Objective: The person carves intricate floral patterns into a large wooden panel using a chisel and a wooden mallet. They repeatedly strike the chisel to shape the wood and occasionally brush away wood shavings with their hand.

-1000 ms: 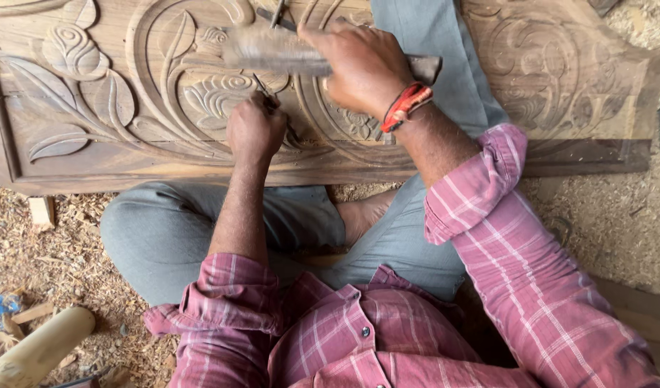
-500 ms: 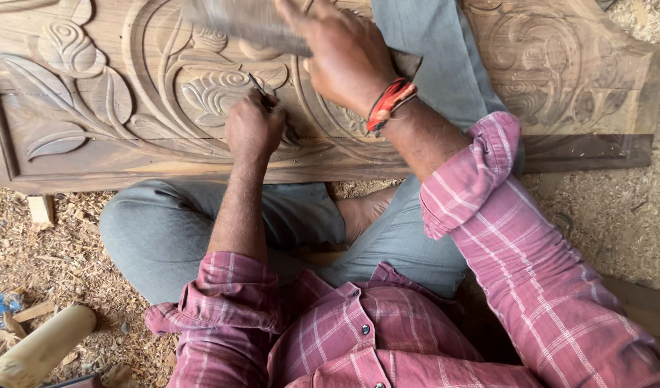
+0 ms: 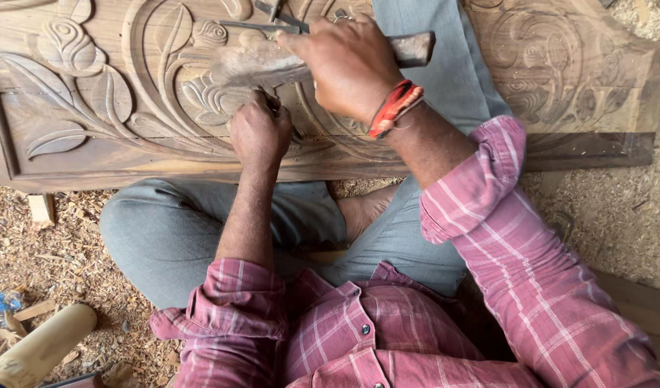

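Your carved panel lies flat across your lap, so the flower relief sits right under both hands and your legs steady it. Your left hand is a closed fist around a chisel (only a sliver of it shows above the knuckles), planted on the wood near the flower so the edge stays in the cut. Your right hand is wrapped tight round the mallet, a worn wooden block held level just above the left fist, its head in line with the chisel top. Spare tools rest on the panel beyond. Wood shavings cover the ground.
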